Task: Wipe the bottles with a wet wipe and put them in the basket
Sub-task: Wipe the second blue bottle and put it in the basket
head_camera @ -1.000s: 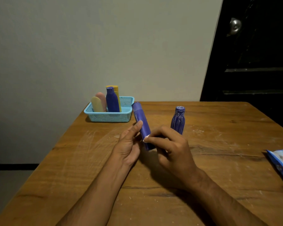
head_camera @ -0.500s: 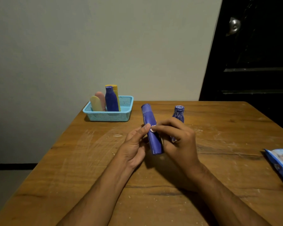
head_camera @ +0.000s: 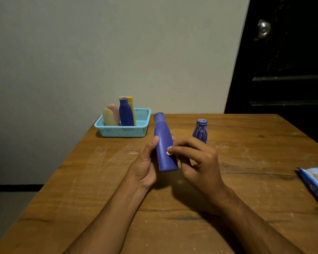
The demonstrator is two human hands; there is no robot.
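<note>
Blue bottle (head_camera: 164,143) was held tilted just above the desk (head_camera: 246,180), cap twd the basket (head_camera: 123,132) — likely to expose its side for wiping. Left hand (head_camera: 145,165) cradled it, fingers behind and thumb alongside. Right hand (head_camera: 196,160) pinched a small white wipe (head_camera: 169,150) against the body. Second bottle (head_camera: 200,132) stood nearby, apparently unwiped.

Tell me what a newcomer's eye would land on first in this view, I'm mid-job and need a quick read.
First, the tall blue bottle at the centre, held tilted above the wooden table by the left hand while the right hand pinches a small white wipe against its side. Next, the turquoise basket at the far left edge with four bottles standing in it, and a small patterned blue bottle upright behind the right hand.
</note>
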